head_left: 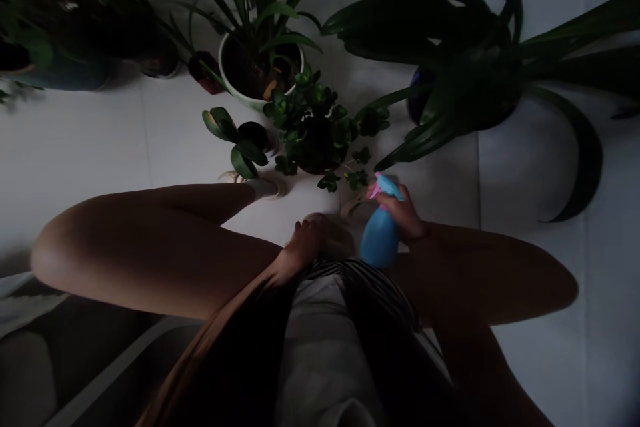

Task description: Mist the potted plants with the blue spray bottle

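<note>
A blue spray bottle (379, 238) with a light-blue and pink trigger head stands upright in my right hand (406, 212), whose fingers are wrapped round its neck and trigger. The nozzle points toward the plants ahead. My left hand (304, 243) rests in front of my lap between my knees, fingers curled in, and nothing shows in it. Just beyond both hands is a bushy potted plant (320, 123) with small rounded leaves. To its left a small dark pot (254, 136) holds a plant with a few broad leaves.
Behind stands a white pot (225, 73) with long narrow leaves. At the right a large strap-leaved plant (450, 100) spreads over a dark blue pot, its leaves reaching near the bottle. More potted plants (75, 70) fill the upper left. The floor (175, 140) is pale tile.
</note>
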{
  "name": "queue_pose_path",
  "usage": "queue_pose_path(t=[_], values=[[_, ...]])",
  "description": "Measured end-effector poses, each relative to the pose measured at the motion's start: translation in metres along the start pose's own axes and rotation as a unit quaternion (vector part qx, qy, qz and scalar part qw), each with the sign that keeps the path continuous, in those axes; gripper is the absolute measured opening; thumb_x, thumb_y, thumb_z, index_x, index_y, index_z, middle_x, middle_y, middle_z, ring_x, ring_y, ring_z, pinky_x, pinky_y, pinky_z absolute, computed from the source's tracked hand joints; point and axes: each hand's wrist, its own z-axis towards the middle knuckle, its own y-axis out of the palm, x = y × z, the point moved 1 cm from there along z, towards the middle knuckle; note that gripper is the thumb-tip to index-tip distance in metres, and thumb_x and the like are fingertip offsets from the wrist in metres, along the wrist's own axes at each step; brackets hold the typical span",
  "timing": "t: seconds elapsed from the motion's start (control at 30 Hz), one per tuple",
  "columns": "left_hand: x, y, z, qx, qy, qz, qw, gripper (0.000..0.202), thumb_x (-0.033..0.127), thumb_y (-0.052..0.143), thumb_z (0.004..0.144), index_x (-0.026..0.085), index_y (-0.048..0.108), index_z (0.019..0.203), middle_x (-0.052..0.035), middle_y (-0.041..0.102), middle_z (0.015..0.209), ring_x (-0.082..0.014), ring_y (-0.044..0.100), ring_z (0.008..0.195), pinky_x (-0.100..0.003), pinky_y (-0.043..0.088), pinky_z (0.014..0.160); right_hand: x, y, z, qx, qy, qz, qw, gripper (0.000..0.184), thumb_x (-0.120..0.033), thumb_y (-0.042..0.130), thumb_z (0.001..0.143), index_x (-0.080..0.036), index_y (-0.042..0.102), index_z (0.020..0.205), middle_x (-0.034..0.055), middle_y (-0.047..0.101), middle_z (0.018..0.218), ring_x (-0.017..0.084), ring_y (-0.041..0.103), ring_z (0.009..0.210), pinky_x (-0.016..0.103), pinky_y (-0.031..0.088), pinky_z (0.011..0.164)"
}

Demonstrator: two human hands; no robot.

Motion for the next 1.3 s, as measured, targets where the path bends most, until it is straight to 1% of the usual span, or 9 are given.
queue_pose_path(t=[0.07, 0.23, 0.37, 0.5, 0.73, 0.87, 0.97, 1.13, 1.3], values=[[0.001, -0.002, -0.001, -0.003, 0.001, -0.001, 1.000, 0.047, 0.013, 0.041, 0.106, 0.002, 0.046, 0.152, -0.0216, 0.063, 0.133, -0.0371, 0.059, 0.124, -0.049, 0.045, 0.107, -0.004, -0.012, 0.017, -0.002, 0.042, 0.060, 0.997, 0.036, -0.029, 0.065, 0.071, -0.023, 0.074, 0.105, 0.0045, 0.077, 0.099, 0.024, 0.073, 0.094, 0.032, 0.056, 0.074], [0.002, -0.005, -0.001, -0.012, 0.003, 0.003, 1.000, 0.047, 0.014, 0.041, 0.107, 0.004, 0.048, 0.152, -0.0199, 0.061, 0.138, -0.0382, 0.058, 0.125, -0.050, 0.046, 0.106, -0.003, -0.018, 0.049, -0.022, 0.059, 0.020, 0.998, 0.013, -0.024, 0.062, 0.060, -0.021, 0.067, 0.071, -0.0009, 0.062, 0.062, 0.017, 0.060, 0.061, 0.031, 0.050, 0.063], [0.000, -0.002, 0.002, -0.004, -0.018, -0.005, 1.000, 0.047, 0.021, 0.043, 0.109, 0.001, 0.046, 0.152, -0.0214, 0.063, 0.133, -0.0375, 0.059, 0.126, -0.049, 0.046, 0.107, -0.001, -0.013, 0.055, -0.066, 0.053, -0.013, 0.996, 0.019, -0.029, 0.064, 0.060, -0.021, 0.070, 0.076, 0.0008, 0.067, 0.070, 0.019, 0.062, 0.069, 0.030, 0.049, 0.064], [-0.001, 0.004, 0.005, 0.002, -0.016, 0.005, 1.000, 0.046, 0.015, 0.040, 0.108, 0.002, 0.047, 0.151, -0.0220, 0.063, 0.132, -0.0366, 0.060, 0.123, -0.048, 0.048, 0.105, -0.008, -0.014, 0.058, -0.061, 0.037, -0.058, 0.996, 0.015, -0.029, 0.063, 0.060, -0.022, 0.069, 0.072, 0.0010, 0.064, 0.067, 0.021, 0.063, 0.070, 0.033, 0.051, 0.066], [-0.001, 0.011, 0.008, -0.003, 0.014, 0.026, 1.000, 0.046, 0.013, 0.040, 0.106, 0.005, 0.050, 0.150, -0.0224, 0.060, 0.136, -0.0372, 0.060, 0.121, -0.050, 0.048, 0.102, -0.054, -0.037, 0.073, -0.031, -0.045, -0.016, 0.998, 0.020, -0.035, 0.065, 0.067, -0.023, 0.072, 0.082, 0.0026, 0.070, 0.080, 0.022, 0.065, 0.076, 0.035, 0.054, 0.069], [-0.001, 0.009, 0.009, -0.008, 0.010, 0.015, 1.000, 0.044, 0.008, 0.039, 0.103, 0.003, 0.054, 0.145, -0.0208, 0.064, 0.131, -0.0374, 0.061, 0.120, -0.050, 0.048, 0.102, -0.071, -0.047, 0.088, 0.007, -0.068, -0.072, 0.995, 0.006, -0.028, 0.063, 0.067, -0.023, 0.065, 0.065, 0.0026, 0.064, 0.065, 0.023, 0.064, 0.071, 0.038, 0.055, 0.072], [-0.002, 0.007, 0.010, -0.006, 0.006, -0.001, 1.000, 0.044, 0.009, 0.040, 0.104, 0.003, 0.054, 0.145, -0.0199, 0.065, 0.128, -0.0374, 0.062, 0.120, -0.050, 0.048, 0.103, -0.072, -0.050, 0.098, 0.005, -0.050, -0.103, 0.993, 0.006, -0.024, 0.060, 0.066, -0.022, 0.062, 0.061, 0.0021, 0.060, 0.057, 0.022, 0.061, 0.064, 0.039, 0.054, 0.071], [-0.001, -0.001, 0.008, -0.022, 0.002, -0.011, 1.000, 0.043, 0.009, 0.042, 0.103, 0.005, 0.056, 0.144, -0.0196, 0.065, 0.129, -0.0374, 0.061, 0.121, -0.050, 0.048, 0.103, -0.070, -0.050, 0.107, -0.015, -0.047, -0.103, 0.993, 0.012, -0.025, 0.062, 0.061, -0.022, 0.068, 0.072, 0.0027, 0.067, 0.067, 0.023, 0.064, 0.069, 0.038, 0.053, 0.070], [0.002, -0.009, 0.005, -0.035, -0.006, -0.011, 0.999, 0.047, 0.007, 0.035, 0.104, 0.003, 0.052, 0.147, -0.0224, 0.063, 0.134, -0.0374, 0.061, 0.123, -0.048, 0.047, 0.104, -0.069, -0.048, 0.107, -0.017, -0.032, -0.102, 0.994, 0.003, -0.026, 0.060, 0.063, -0.023, 0.062, 0.062, 0.0020, 0.061, 0.058, 0.023, 0.064, 0.064, 0.039, 0.055, 0.070]])
